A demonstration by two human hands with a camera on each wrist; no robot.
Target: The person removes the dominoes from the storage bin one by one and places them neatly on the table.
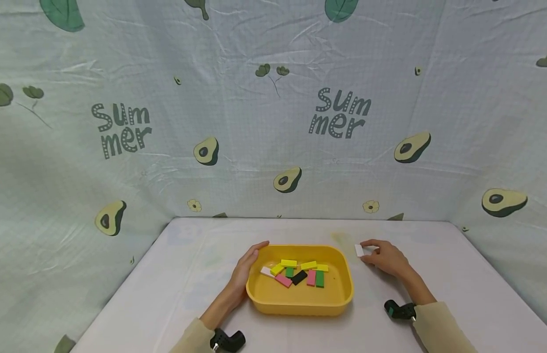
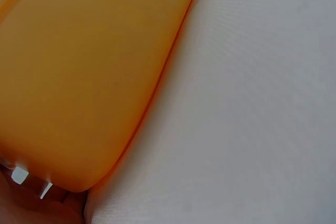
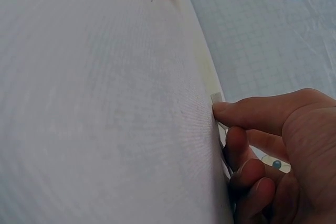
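A yellow tray (image 1: 344,289) sits in the middle of the white table and holds several small flat blocks (image 1: 300,274) in yellow, green, pink, black and white. My left hand (image 1: 252,255) lies against the tray's left side, with its fingers curled along the rim. The left wrist view shows the tray's outer wall (image 2: 79,77) close up, with fingertips (image 2: 31,192) tucked under it. To the right of the tray, my right hand (image 1: 367,251) pinches a small white block (image 1: 359,250) that stands on the table. In the right wrist view the thumb and fingers of that hand (image 3: 226,124) close on the white block (image 3: 216,98).
The table (image 1: 432,294) is covered in white cloth. Pale cloth printed with avocados (image 1: 412,147) walls it in at the back and on both sides. A black wrist-camera mount (image 1: 399,310) sits on the right forearm and another (image 1: 227,340) on the left.
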